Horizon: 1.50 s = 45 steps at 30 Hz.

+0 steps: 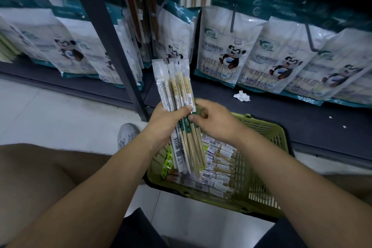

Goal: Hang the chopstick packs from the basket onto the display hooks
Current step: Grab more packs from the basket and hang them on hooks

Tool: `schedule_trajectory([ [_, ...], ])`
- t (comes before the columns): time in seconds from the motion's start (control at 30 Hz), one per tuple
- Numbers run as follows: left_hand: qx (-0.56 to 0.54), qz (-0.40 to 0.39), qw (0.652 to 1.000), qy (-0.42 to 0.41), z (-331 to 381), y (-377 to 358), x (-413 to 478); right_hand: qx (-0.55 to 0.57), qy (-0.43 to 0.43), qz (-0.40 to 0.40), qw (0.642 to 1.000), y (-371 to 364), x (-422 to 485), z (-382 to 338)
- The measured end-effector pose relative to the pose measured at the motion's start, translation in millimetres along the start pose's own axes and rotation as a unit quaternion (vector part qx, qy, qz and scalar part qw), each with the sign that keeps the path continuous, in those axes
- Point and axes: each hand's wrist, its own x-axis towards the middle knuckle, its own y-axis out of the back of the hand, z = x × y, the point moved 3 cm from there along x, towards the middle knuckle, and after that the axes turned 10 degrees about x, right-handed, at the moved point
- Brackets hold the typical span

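Note:
My left hand (pixel 164 122) grips a fanned bunch of several long chopstick packs (pixel 177 86) in clear wrappers, held upright above the green basket (pixel 267 131). My right hand (pixel 213 122) pinches the same bunch at its middle, thumb and fingers on the green labels. More chopstick packs (pixel 217 171) lie flat in the basket below. Grey display hooks (pixel 232 20) stick out among the hanging bags on the right.
White panda-printed bags (pixel 225 50) hang in rows across the shelving. A dark upright post (pixel 112 46) stands left of the bunch. A crumpled white paper (pixel 241 95) lies on the dark base shelf. My shoe (pixel 126 135) and knee sit at the left on the pale floor.

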Motion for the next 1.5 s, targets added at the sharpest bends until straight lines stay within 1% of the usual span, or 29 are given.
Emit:
schedule_trajectory([
  [0.1,0.023,-0.002,0.999,-0.028,15,-2,2,0.047,0.005,0.036,0.998,15,1,-15],
  [0.17,0.03,-0.009,0.998,-0.047,27,-3,5,0.098,0.008,0.039,0.994,24,0,-29],
  [0.23,0.041,-0.023,0.996,-0.075,43,-4,6,0.129,0.008,0.034,0.991,34,-3,-40],
  [0.3,0.061,-0.042,0.992,-0.105,63,-4,6,0.164,0.001,0.045,0.985,46,-4,-51],
  [0.37,0.078,-0.064,0.986,-0.134,87,-4,5,0.178,0.021,0.072,0.981,60,-4,-67],
  [0.43,0.099,-0.087,0.976,-0.171,113,-8,6,0.172,0.057,0.119,0.976,76,-2,-87],
  [0.5,0.111,-0.092,0.968,-0.208,142,-13,9,0.173,0.089,0.157,0.968,94,1,-110],
  [0.57,0.11,-0.088,0.961,-0.237,171,-15,14,0.193,0.112,0.169,0.96,111,5,-132],
  [0.67,0.103,-0.095,0.95,-0.28,210,-20,21,0.157,0.153,0.193,0.956,136,10,-167],
  [0.83,0.081,-0.094,0.928,-0.35,259,-31,26,0.048,0.214,0.247,0.944,172,17,-209],
  [0.9,0.067,-0.086,0.921,-0.373,271,-33,27,0.043,0.236,0.265,0.934,182,18,-218],
  [1.0,0.056,-0.065,0.923,-0.375,281,-34,32,0.05,0.26,0.297,0.918,198,19,-229],
  [1.13,0.071,-0.042,0.935,-0.345,285,-36,39,0.057,0.269,0.35,0.896,224,20,-243],
  [1.23,0.053,-0.038,0.945,-0.321,285,-38,46,0.078,0.275,0.378,0.881,240,24,-253],
  [1.37,0.029,-0.037,0.954,-0.297,288,-41,51,0.078,0.321,0.366,0.87,247,27,-269],
  [1.5,0.026,-0.029,0.945,-0.325,296,-38,52,0.084,0.356,0.322,0.873,241,30,-284],
])
